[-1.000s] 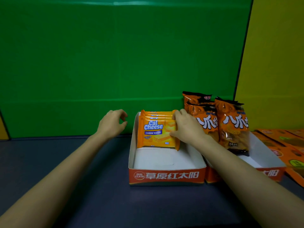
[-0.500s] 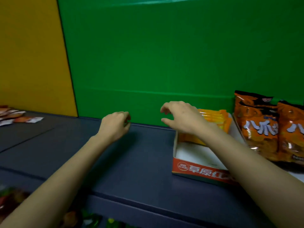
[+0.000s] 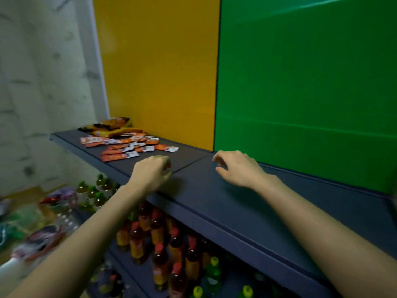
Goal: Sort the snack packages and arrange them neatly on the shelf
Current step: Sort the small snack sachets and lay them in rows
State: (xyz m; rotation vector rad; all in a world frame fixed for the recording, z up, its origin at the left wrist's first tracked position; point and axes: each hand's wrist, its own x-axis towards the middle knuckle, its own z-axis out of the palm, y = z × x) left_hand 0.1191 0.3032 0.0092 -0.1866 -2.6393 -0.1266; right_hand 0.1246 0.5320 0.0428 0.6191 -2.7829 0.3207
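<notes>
Many sachets (image 3: 126, 146), long axes left-right; right hand (image 3: 238, 168) loose, empty; left hand (image 3: 151, 174) grip unclear.

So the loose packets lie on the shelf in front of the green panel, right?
No: the head view shows the loose packets on the shelf in front of the yellow panel; the green panel stands to its right.
</notes>
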